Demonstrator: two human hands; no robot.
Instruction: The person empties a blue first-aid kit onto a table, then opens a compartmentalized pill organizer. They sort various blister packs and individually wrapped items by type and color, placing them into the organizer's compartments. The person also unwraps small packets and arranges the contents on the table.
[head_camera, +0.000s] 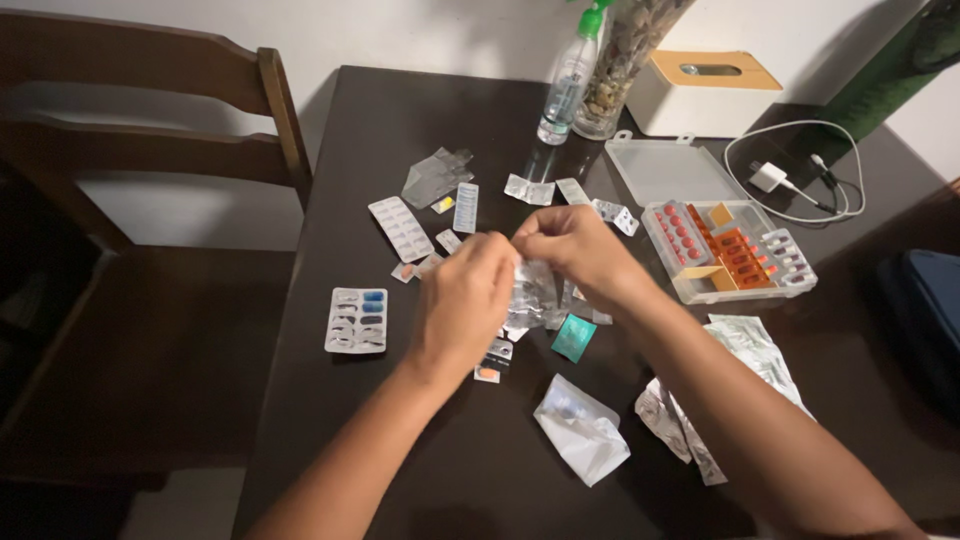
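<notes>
1 spray btl (568, 80), 1 chair (150, 150), 1 pill box (728, 250), 1 tissue box (706, 93)

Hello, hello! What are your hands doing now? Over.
Left hand and right hand both pinching one silver pill strip above the table. Loose pill strips all around. Pill box open.

Silver blister strip (532, 290), teal packet (573, 337), dark table (420, 110).

A dark brown table (400, 110) fills the middle of the view, its far edge against a pale wall (400, 30) at twelve o'clock. A wooden chair (150, 160) (dark, slatted back) stands at nine o'clock. The light is dim, throwing soft shadows onto the wall.
</notes>
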